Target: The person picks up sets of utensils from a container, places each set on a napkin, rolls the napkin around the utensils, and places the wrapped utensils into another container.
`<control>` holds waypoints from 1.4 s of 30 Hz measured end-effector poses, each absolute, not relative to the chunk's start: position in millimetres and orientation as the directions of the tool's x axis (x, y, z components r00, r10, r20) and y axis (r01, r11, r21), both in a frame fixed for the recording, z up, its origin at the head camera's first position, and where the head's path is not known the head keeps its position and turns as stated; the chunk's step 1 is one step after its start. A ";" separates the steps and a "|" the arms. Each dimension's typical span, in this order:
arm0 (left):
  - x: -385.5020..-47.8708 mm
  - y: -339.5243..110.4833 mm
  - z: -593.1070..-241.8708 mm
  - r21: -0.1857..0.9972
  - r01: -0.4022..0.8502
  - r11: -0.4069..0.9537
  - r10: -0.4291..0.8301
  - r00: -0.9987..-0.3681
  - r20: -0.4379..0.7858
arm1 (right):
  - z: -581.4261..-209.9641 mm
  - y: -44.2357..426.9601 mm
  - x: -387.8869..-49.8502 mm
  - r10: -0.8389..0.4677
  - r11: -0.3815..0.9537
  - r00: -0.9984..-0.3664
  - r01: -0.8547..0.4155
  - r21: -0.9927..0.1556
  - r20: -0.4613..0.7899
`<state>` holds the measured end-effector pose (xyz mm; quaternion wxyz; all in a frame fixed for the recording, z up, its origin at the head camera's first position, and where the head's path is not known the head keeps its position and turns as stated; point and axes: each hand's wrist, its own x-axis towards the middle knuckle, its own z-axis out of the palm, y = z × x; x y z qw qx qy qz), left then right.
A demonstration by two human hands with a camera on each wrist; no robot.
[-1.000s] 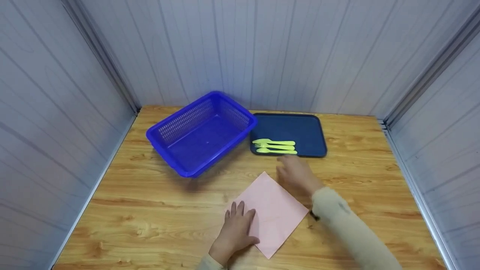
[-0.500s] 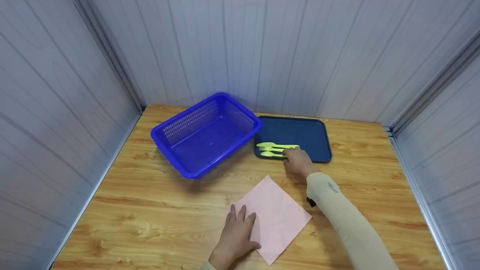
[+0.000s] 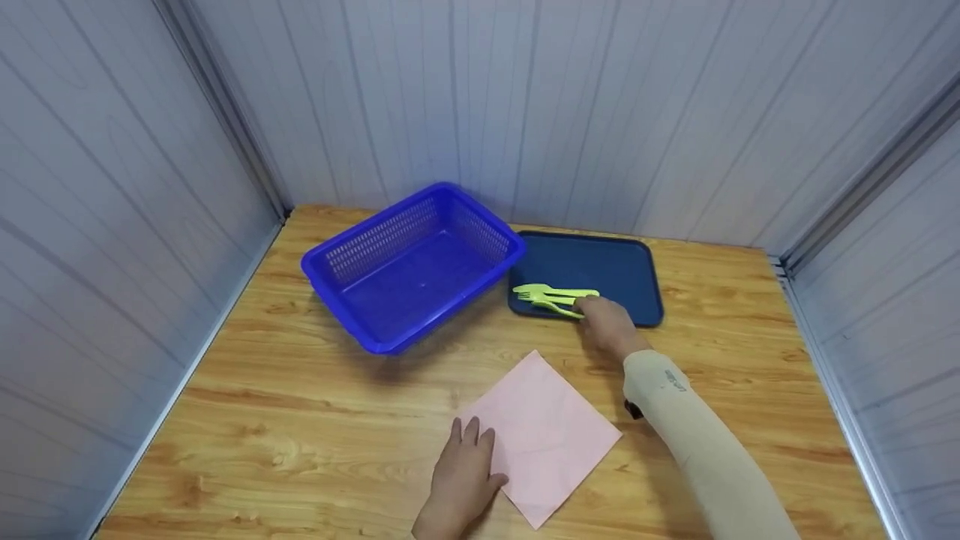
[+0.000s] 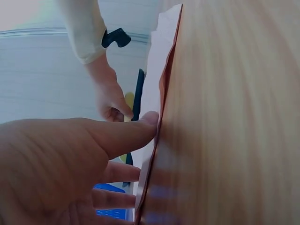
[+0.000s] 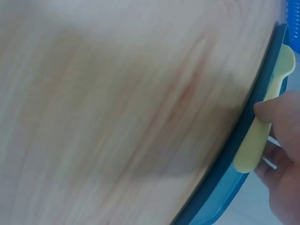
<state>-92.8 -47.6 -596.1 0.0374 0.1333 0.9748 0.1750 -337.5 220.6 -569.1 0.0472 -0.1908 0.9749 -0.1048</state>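
My right hand is at the front edge of the dark blue tray. Between thumb and fingers it pinches the handle of a yellow-green spoon, which tilts across the tray rim in the head view. Beside it on the tray lie a matching knife and fork, the fork's handle end partly covered by the hand. Nearer to me a pink square napkin is spread cornerwise on the table. My left hand rests on its left corner with fingers straight and spread.
A blue plastic basket with perforated sides stands left of the tray, its right corner meeting the tray's left side. The wooden table is enclosed by pale panel walls at the back and both sides.
My right hand has moved from the table in front of the tray onto the cutlery and taken hold of the spoon, whose handle has swung towards me. The left hand has stayed on the napkin.
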 end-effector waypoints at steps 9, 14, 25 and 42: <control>-91.5 -44.8 -596.4 0.300 0.230 0.926 0.248 -0.968 -0.026 | -575.6 219.9 -307.6 -0.406 0.833 -0.903 -0.429 -0.349 0.141; -91.5 -46.4 -597.3 0.282 0.230 0.932 0.249 -0.968 -0.033 | -578.2 193.9 -271.8 -0.294 0.717 -0.934 -0.357 -0.599 0.204; -95.1 -45.8 -597.4 0.272 0.244 0.931 0.261 -0.965 -0.030 | -587.3 123.8 -196.0 0.047 0.710 -0.980 -0.105 -0.696 0.195; -94.7 -44.6 -601.6 0.263 0.225 0.938 0.243 -0.969 -0.036 | -599.0 94.7 -160.5 0.004 0.836 -0.992 -0.066 -0.545 0.127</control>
